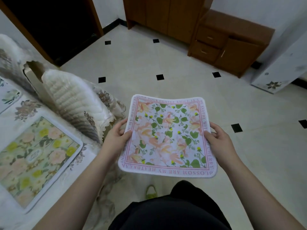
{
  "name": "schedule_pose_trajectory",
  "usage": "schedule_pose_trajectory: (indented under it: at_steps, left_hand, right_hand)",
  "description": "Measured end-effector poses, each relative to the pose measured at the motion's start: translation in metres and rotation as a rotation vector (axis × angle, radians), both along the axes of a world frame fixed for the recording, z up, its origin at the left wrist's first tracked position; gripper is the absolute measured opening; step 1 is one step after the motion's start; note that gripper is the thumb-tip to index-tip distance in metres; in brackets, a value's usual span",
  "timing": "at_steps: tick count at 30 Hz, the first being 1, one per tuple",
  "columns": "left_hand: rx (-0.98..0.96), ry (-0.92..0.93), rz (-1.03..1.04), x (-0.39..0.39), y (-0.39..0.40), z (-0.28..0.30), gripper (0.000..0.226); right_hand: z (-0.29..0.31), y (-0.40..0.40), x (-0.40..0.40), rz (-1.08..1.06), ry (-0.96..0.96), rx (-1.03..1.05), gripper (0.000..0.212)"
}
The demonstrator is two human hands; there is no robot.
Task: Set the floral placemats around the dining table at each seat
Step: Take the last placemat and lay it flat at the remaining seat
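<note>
A square floral placemat [167,136] with a pink lettered border is held flat in the air above the tiled floor, in front of my body. My left hand [114,136] grips its left edge and my right hand [219,140] grips its right edge. A second placemat [35,161], green and yellow with pink flowers, lies on the dining table [10,205] at the left, near the table's corner. The table wears a white floral cloth.
A chair [69,100] with a white knitted cover stands pushed against the table's right side, just left of my left hand. Wooden cabinets [229,45] line the far wall. A white floral appliance [282,67] stands at the right. A dark doorway [54,25] opens at the back left.
</note>
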State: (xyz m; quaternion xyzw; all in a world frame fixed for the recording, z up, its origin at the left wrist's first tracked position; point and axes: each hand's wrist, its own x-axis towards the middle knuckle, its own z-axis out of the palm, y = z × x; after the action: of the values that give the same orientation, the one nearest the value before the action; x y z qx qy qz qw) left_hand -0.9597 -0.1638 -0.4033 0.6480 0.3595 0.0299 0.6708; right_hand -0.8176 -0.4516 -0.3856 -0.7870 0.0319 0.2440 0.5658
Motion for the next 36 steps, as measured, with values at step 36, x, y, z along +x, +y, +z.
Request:
schedule_pose_trajectory:
  at_steps: [36]
  left_hand:
    - [0.054, 0.058, 0.401, 0.274, 0.203, -0.006, 0.019]
  right_hand:
    - [0.007, 0.278, 0.371, 0.441, -0.030, 0.011, 0.032]
